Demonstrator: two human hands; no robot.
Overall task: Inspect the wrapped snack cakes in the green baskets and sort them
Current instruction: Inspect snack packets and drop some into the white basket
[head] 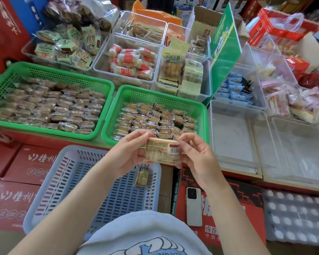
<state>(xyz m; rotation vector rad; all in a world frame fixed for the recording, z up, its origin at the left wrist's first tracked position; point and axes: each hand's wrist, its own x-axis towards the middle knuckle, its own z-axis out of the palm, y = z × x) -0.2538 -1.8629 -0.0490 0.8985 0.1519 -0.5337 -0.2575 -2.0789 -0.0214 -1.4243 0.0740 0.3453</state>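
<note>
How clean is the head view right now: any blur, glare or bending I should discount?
Head view: wide-angle bending curves the two green plastic baskets and edges; the clear-wrapped snack cake between left hand and right hand is fairly sharp, print unreadable; far shelves soft; clear plastic bins show glare.

You hold one wrapped snack cake between your hands, label and barcode facing up. Just beyond your hands, the near green basket holds cakes in tidy rows. Beyond your left hand, the far green basket is filled with more.
</note>
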